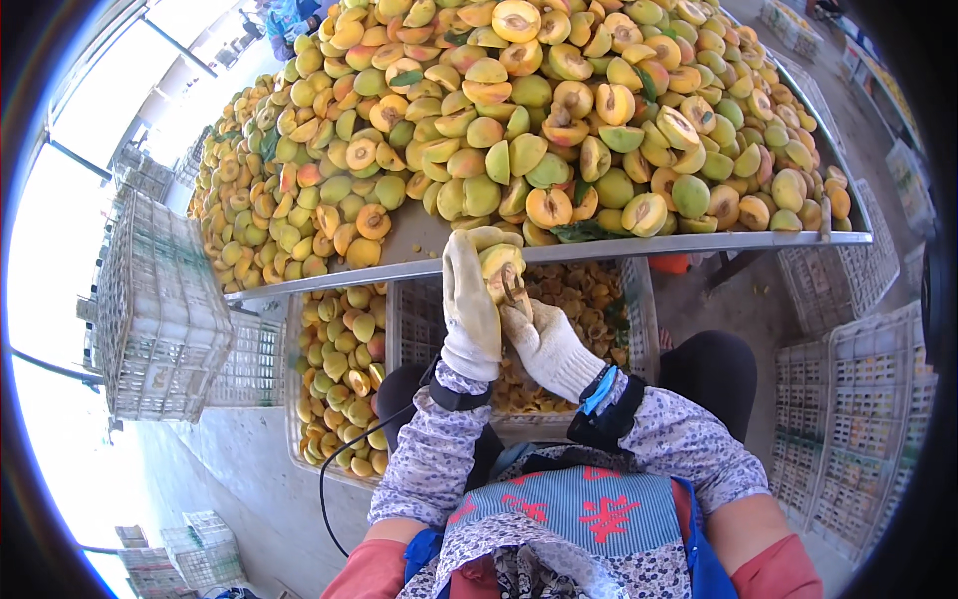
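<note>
My left hand (469, 304), in a pale work glove, is closed around a yellow-green halved fruit (500, 262) just in front of the sorting table's metal rim (719, 242). My right hand (548, 348), in a white knitted glove, grips a small dark tool (514, 290) against the fruit's cut face; its handle is mostly hidden by my fingers. A large heap of halved fruit (480, 134) covers much of the table. Below my hands, one crate (342, 364) holds halved fruit and another (589, 324) holds darker, flattened pieces, partly behind my arms.
Stacked plastic crates (165, 304) stand at the left and more (848, 429) at the right. My dark-clad knee (711, 374) is beside the lower crate. Another person (284, 25) is at the far upper left. A cable (324, 484) hangs by my left forearm.
</note>
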Action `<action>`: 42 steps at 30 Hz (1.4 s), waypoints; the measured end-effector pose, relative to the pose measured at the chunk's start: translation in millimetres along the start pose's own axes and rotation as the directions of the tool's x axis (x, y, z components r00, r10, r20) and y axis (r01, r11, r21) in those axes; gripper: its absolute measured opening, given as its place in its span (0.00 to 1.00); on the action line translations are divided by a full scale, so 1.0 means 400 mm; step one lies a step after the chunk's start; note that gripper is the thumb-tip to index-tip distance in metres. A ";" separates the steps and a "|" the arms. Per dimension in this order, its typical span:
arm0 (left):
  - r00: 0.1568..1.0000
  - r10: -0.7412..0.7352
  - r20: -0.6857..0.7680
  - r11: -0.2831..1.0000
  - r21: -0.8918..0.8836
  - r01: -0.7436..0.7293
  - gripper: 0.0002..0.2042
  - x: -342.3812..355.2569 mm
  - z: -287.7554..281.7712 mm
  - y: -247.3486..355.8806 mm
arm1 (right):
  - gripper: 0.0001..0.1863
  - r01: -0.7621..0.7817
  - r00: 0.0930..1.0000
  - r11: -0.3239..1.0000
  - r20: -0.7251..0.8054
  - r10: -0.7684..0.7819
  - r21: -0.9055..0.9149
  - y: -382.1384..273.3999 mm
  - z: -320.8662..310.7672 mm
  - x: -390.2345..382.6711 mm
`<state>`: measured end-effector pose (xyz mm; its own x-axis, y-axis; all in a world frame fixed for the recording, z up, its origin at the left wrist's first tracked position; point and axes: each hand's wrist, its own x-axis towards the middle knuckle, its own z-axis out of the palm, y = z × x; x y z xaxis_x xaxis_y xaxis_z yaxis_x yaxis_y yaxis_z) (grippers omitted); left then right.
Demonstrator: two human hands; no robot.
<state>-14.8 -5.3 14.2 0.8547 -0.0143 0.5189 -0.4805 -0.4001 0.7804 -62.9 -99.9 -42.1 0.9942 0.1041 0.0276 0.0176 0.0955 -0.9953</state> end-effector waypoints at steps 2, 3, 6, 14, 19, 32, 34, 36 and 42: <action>0.999 -0.035 -0.004 0.998 -0.054 0.035 0.10 -0.005 -0.003 0.001 | 0.18 -0.055 0.998 0.996 0.021 0.054 0.067 -0.002 0.006 -0.003; 0.994 -0.099 0.034 0.985 -0.141 0.103 0.11 -0.005 -0.005 0.001 | 0.19 -0.079 0.997 0.995 0.032 0.077 0.066 -0.012 0.001 -0.007; 0.916 -0.319 0.241 0.812 -0.429 0.396 0.13 0.007 -0.020 0.001 | 0.18 -0.101 0.992 0.994 0.073 0.105 -0.051 -0.012 -0.028 -0.006; 0.692 -0.629 0.354 0.388 -0.629 0.674 0.23 0.028 -0.023 0.009 | 0.26 -0.525 0.830 0.838 0.307 0.466 0.147 -0.113 -0.058 -0.021; 0.747 -0.585 0.318 0.560 -0.508 0.654 0.21 0.033 -0.026 0.006 | 0.28 -0.607 0.764 0.775 0.400 0.506 0.179 -0.139 -0.057 -0.024; 0.648 -0.400 0.648 0.448 -0.479 0.755 0.25 0.038 -0.040 -0.008 | 0.32 -0.766 0.591 0.600 0.619 0.518 0.229 -0.156 -0.115 -0.050; 0.675 -0.341 0.654 0.439 -0.524 0.730 0.25 0.035 -0.043 -0.008 | 0.32 -0.807 0.552 0.505 0.695 0.461 0.307 -0.172 -0.120 -0.054; 0.699 -0.368 0.613 0.576 -0.440 0.689 0.24 0.038 -0.042 0.003 | 0.31 -0.763 0.584 0.610 0.631 0.511 0.212 -0.153 -0.118 -0.054; 0.700 -0.399 0.593 0.553 -0.454 0.699 0.23 0.031 -0.031 -0.007 | 0.31 -0.819 0.538 0.495 0.689 0.487 0.290 -0.149 -0.112 -0.054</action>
<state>-5.1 6.9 22.8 0.9062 -0.3936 -0.1548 0.2429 0.1848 0.9523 -80.7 -152.0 12.3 0.4699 0.7841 -0.4054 -0.8365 0.2488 -0.4883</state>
